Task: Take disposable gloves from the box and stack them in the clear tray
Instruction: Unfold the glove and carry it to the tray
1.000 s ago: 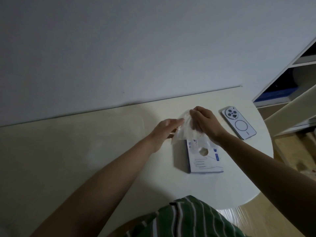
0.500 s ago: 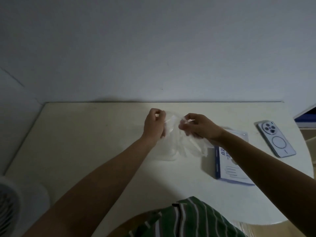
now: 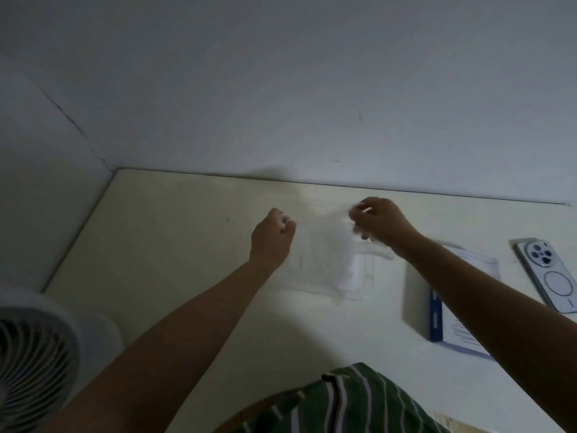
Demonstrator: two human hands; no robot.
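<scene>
Pinching a thin clear glove by its upper edge, the left hand and the right hand hold it spread between them at the centre of the frame, above the pale table; each hand's fingers are curled tight onto the film; the spread looks meant to flatten the glove so that it lies smooth when stacked. A faint clear rectangular outline shows at the glove's lower right, perhaps the clear tray, though I cannot tell for sure; the glove hangs over that spot, its lower edge seeming to touch down there. The glove box lies flat at the right of the frame, partly under the right forearm, probably kept near for the next pull; its blue side band and line print show, but no word can be read. A phone lies face down at far right, with a lens cluster and a ring on its back, no brand legible; a white fan sits at lower left.
</scene>
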